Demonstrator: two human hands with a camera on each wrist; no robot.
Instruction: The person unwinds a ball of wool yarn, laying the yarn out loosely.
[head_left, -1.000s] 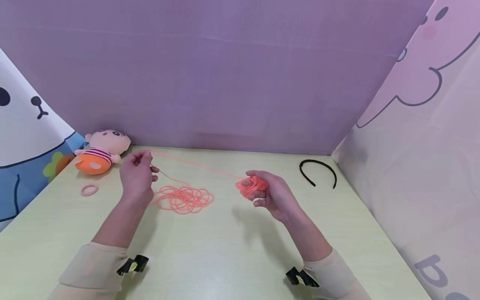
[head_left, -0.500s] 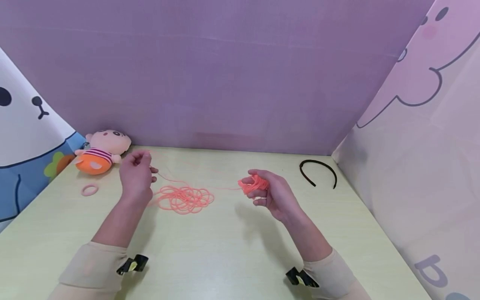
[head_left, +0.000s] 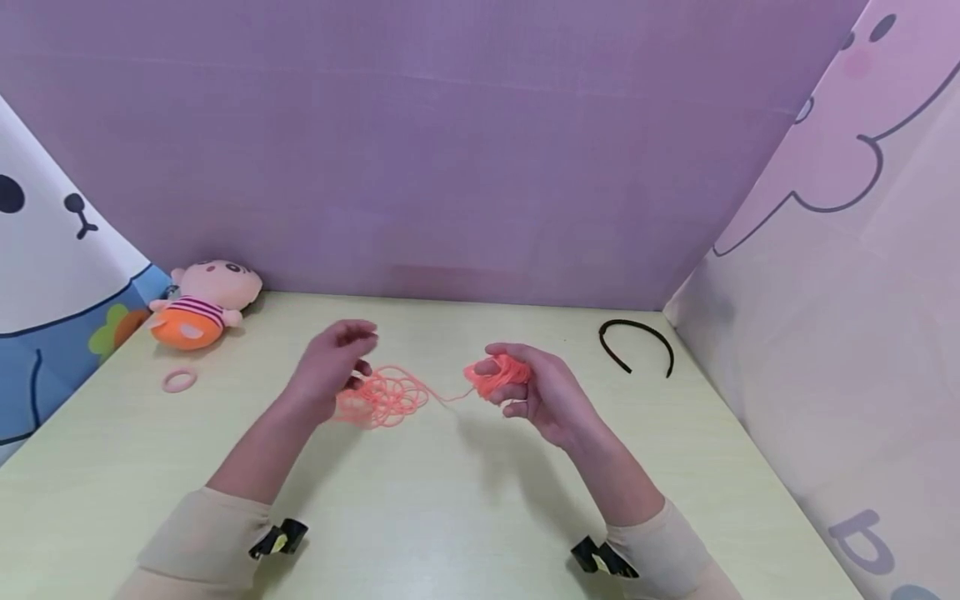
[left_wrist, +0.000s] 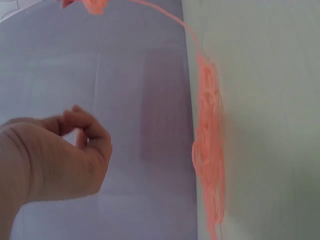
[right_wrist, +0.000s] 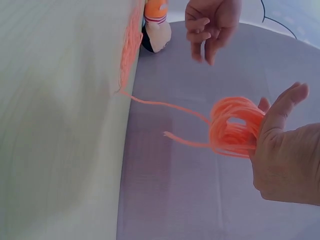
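Note:
My right hand (head_left: 553, 400) holds a small coil of coral-pink yarn (head_left: 510, 373), its loops wound about the fingers. In the right wrist view a short loose end (right_wrist: 172, 136) sticks out of this coil (right_wrist: 223, 131). One strand (right_wrist: 165, 104) runs from the coil down to a loose, loopy heap of the same yarn (head_left: 390, 400) on the table. Over the left side of that heap hangs my left hand (head_left: 326, 371), fingers loosely bent. No yarn shows between its fingers in the right wrist view, where the left hand (right_wrist: 212, 25) appears at the top.
A plush doll (head_left: 202, 304) in orange shorts lies at the back left of the table (head_left: 420, 517). In front of it is a pink ring (head_left: 179, 381). A black headband (head_left: 637, 323) lies at the back right. Purple cloth (head_left: 465, 167) closes off the back.
My left hand, which was pinching the yarn out to the left, has let go and come right, over the heap. The taut strand has dropped slack. My right hand has barely moved.

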